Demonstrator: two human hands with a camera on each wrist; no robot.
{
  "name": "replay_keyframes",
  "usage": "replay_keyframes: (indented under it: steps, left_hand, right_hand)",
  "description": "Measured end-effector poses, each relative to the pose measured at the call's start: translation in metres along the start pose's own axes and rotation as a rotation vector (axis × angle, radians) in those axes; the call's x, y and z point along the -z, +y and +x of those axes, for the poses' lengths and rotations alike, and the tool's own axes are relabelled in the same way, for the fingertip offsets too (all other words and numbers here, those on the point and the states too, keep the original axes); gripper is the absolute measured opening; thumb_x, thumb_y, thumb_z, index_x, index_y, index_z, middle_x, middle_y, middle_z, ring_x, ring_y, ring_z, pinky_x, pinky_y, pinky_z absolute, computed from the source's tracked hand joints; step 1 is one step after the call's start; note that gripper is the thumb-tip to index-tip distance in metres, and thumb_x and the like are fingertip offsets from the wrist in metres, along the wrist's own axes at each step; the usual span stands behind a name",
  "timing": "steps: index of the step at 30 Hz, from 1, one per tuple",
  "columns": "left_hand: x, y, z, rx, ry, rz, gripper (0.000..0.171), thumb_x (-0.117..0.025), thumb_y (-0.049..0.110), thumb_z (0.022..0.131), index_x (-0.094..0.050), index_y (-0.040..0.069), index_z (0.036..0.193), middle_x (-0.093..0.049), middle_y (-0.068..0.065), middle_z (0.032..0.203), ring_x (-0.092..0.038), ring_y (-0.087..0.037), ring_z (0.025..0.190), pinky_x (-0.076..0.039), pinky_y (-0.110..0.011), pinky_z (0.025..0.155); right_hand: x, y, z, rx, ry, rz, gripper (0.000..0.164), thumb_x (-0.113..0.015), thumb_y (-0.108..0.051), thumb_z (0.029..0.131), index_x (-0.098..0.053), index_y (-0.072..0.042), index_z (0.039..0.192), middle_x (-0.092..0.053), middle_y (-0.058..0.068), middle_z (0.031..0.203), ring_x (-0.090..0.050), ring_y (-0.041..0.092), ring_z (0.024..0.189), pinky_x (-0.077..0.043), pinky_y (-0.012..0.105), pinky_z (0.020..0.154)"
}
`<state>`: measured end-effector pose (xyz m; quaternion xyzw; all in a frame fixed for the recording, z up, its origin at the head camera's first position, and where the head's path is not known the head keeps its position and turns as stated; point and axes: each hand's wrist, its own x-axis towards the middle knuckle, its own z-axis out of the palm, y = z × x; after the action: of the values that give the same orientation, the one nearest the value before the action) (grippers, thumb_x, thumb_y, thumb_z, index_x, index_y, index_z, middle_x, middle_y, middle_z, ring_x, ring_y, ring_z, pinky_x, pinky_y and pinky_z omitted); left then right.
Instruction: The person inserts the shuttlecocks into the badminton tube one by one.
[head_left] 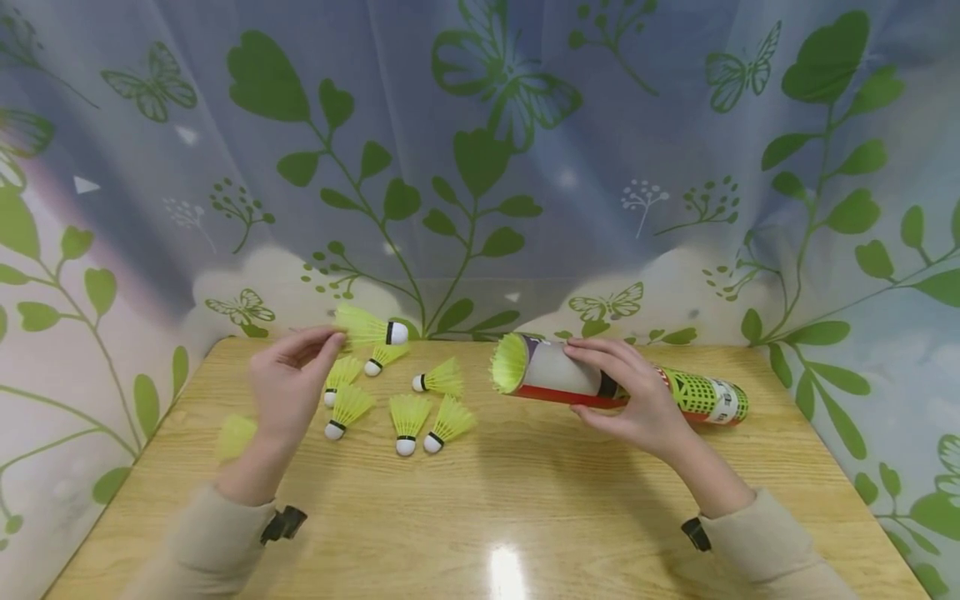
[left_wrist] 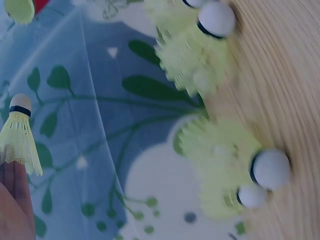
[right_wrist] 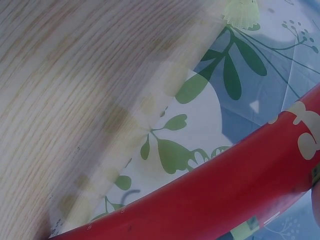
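My left hand point(head_left: 288, 383) pinches a yellow shuttlecock point(head_left: 367, 327) by the rim of its skirt, its white cork pointing right. In the left wrist view that shuttlecock point(left_wrist: 20, 132) stands cork up above the fingertips. My right hand point(head_left: 633, 396) grips a long shuttlecock tube point(head_left: 566, 371) around its middle, the near-left end tilted up. A yellow skirt point(head_left: 510, 364) fills the tube's left mouth. The right wrist view shows the tube's red side point(right_wrist: 210, 195); most of the right hand is out of that view.
Several loose shuttlecocks point(head_left: 408, 421) lie on the wooden table point(head_left: 420, 517) between the hands. Another yellow skirt point(head_left: 236, 437) shows partly behind the left wrist. A leaf-patterned curtain point(head_left: 420, 167) hangs along the table's back and sides.
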<state>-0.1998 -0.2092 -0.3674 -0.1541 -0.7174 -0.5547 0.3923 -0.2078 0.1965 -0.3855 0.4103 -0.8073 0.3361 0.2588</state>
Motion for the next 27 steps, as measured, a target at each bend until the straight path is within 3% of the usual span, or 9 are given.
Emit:
replay_keyframes:
  steps: [4, 8, 12, 22, 27]
  left_hand:
    - [-0.015, 0.01, -0.003, 0.006, -0.05, -0.04, 0.009, -0.071, -0.004, 0.08, -0.073, -0.004, 0.089, -0.072, 0.009, 0.084, -0.068, -0.002, 0.074, -0.056, -0.018, 0.07]
    - [-0.028, 0.021, -0.007, 0.007, -0.092, -0.077, 0.009, -0.071, -0.004, 0.08, -0.073, -0.004, 0.089, -0.073, -0.006, 0.083, -0.068, -0.002, 0.074, -0.056, -0.018, 0.068]
    - [-0.039, 0.031, -0.011, -0.033, -0.124, -0.097, 0.008, -0.071, -0.007, 0.079, -0.073, -0.004, 0.087, -0.07, -0.021, 0.08, -0.067, -0.002, 0.073, -0.056, -0.018, 0.067]
    - [-0.063, 0.045, -0.018, -0.123, -0.204, -0.147, 0.01, -0.073, -0.008, 0.077, -0.073, -0.002, 0.085, -0.072, -0.016, 0.081, -0.067, -0.006, 0.073, -0.056, -0.021, 0.066]
    - [-0.076, 0.046, -0.022, -0.135, -0.229, -0.165, 0.012, -0.073, -0.007, 0.076, -0.074, -0.001, 0.087, -0.073, -0.015, 0.084, -0.068, -0.006, 0.075, -0.057, -0.022, 0.067]
  right_hand:
    - [0.0, -0.001, 0.001, 0.006, -0.001, -0.007, 0.068, -0.08, -0.013, 0.068, -0.056, -0.011, 0.131, -0.054, 0.008, 0.132, -0.049, 0.021, 0.122, -0.037, 0.017, 0.102]
    - [0.001, -0.001, 0.001, 0.011, -0.003, -0.001, 0.068, -0.08, -0.012, 0.068, -0.056, -0.011, 0.131, -0.054, 0.008, 0.132, -0.049, 0.022, 0.122, -0.037, 0.016, 0.101]
    - [0.0, -0.001, 0.001, 0.011, -0.002, 0.0, 0.068, -0.08, -0.012, 0.067, -0.056, -0.011, 0.131, -0.054, 0.008, 0.132, -0.049, 0.022, 0.122, -0.037, 0.017, 0.102]
    - [-0.001, 0.0, 0.0, 0.023, -0.01, 0.002, 0.067, -0.08, -0.012, 0.068, -0.056, -0.011, 0.131, -0.054, 0.008, 0.132, -0.049, 0.022, 0.122, -0.038, 0.016, 0.1]
    - [-0.001, -0.001, 0.001, 0.034, -0.002, 0.014, 0.066, -0.08, -0.012, 0.068, -0.056, -0.01, 0.13, -0.054, 0.01, 0.132, -0.049, 0.023, 0.122, -0.038, 0.016, 0.101]
